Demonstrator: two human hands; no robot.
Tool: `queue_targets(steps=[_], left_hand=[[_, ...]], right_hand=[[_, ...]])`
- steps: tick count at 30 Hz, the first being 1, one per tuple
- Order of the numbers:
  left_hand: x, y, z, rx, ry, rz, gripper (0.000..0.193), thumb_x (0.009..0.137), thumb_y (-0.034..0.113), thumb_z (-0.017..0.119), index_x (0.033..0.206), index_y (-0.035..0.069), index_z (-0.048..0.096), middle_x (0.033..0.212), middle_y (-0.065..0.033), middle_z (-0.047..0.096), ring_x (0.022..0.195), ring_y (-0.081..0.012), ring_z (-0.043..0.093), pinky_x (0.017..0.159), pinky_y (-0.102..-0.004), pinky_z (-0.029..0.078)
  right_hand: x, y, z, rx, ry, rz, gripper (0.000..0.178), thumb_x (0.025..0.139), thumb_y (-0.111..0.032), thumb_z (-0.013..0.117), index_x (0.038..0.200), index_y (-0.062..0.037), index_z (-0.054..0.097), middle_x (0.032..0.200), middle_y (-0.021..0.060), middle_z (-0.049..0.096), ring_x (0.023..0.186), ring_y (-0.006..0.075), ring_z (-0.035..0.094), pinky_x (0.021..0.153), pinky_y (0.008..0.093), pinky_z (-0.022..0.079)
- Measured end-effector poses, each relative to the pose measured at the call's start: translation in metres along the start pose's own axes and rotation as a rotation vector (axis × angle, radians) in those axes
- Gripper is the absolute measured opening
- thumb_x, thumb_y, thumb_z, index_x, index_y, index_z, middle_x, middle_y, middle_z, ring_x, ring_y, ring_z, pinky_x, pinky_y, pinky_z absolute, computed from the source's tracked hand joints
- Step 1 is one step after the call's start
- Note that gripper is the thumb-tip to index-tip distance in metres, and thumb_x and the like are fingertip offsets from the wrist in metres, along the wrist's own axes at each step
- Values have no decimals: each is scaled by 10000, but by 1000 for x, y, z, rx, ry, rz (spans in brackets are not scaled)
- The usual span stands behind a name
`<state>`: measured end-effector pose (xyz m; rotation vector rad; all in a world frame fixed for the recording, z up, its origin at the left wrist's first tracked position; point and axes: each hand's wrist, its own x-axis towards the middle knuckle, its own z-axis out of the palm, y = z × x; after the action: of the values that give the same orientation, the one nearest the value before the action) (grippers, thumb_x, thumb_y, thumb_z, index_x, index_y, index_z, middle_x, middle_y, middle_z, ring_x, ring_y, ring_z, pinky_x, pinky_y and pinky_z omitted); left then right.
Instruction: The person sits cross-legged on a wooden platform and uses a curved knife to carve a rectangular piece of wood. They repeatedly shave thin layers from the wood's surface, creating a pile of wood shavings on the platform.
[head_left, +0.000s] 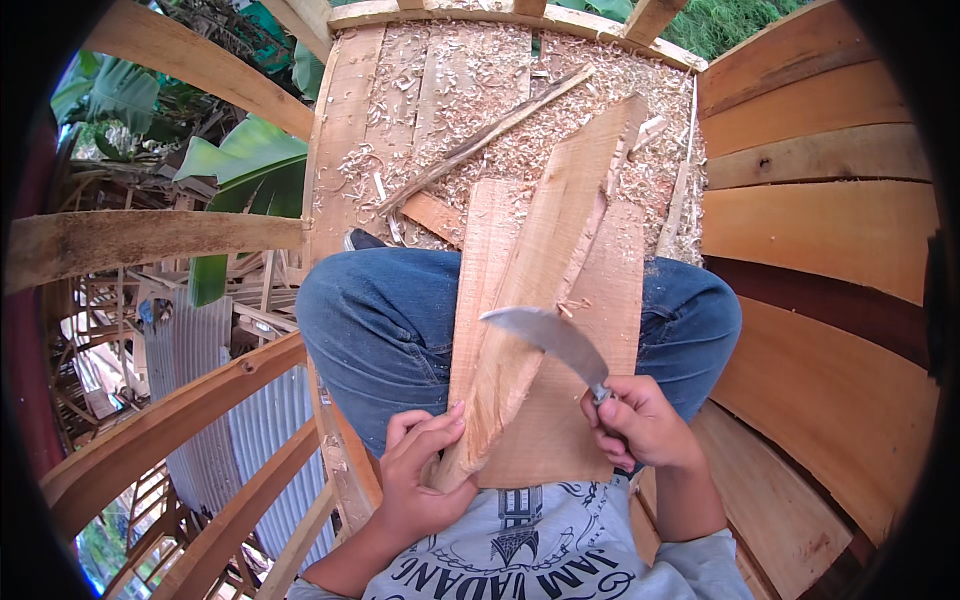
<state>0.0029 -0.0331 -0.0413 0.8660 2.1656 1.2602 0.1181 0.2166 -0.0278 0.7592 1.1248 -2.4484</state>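
Observation:
My right hand is closed round the short handle of a curved knife with a broad, sickle-like blade. The blade points up and to the left, its tip over a long rough-edged wooden plank. My left hand grips the near end of that plank, thumb and fingers on either side of it. The plank slants away to the upper right, lying on a wide flat board across my lap. A few shavings cling to the plank's right edge near the blade.
Curly wood shavings cover the plank floor ahead. A thin stick lies slantwise there. Slatted wooden walls rise on the right; open rails stand on the left, with banana leaves and corrugated sheets beyond.

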Motion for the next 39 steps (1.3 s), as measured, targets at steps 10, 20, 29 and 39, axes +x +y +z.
queue_targets(steps=[10, 20, 29, 39], left_hand=[[0, 1, -2, 0, -8, -14, 499, 564, 10, 712, 1050, 30, 603, 1197, -166, 633, 972, -279, 515, 880, -398, 407], [2, 3, -1, -3, -18, -24, 508, 561, 8, 712, 1058, 26, 605, 1199, -153, 636, 962, -274, 520, 876, -397, 409], [1, -1, 0, -1, -10, -5, 520, 557, 8, 699, 1068, 35, 601, 1200, -158, 637, 989, -277, 506, 894, -403, 399], [1, 2, -2, -2, -8, -24, 508, 558, 6, 694, 1056, 38, 598, 1200, -158, 637, 979, -267, 501, 899, -398, 393]], right_hand=[[8, -9, -10, -167, 14, -39, 233, 971, -207, 539, 845, -13, 556, 550, -17, 477, 415, 29, 417, 362, 201, 324], [4, 6, 3, -169, 288, -183, 184, 931, -165, 605, 865, 6, 594, 574, -27, 503, 460, 26, 426, 409, 199, 317], [13, 27, 4, -738, 527, -474, 209, 847, -167, 705, 890, 14, 609, 602, 44, 535, 501, 72, 466, 471, 223, 373], [21, 28, 11, -910, 593, -641, 203, 849, -153, 706, 913, 9, 603, 634, 75, 557, 488, 126, 513, 475, 253, 417]])
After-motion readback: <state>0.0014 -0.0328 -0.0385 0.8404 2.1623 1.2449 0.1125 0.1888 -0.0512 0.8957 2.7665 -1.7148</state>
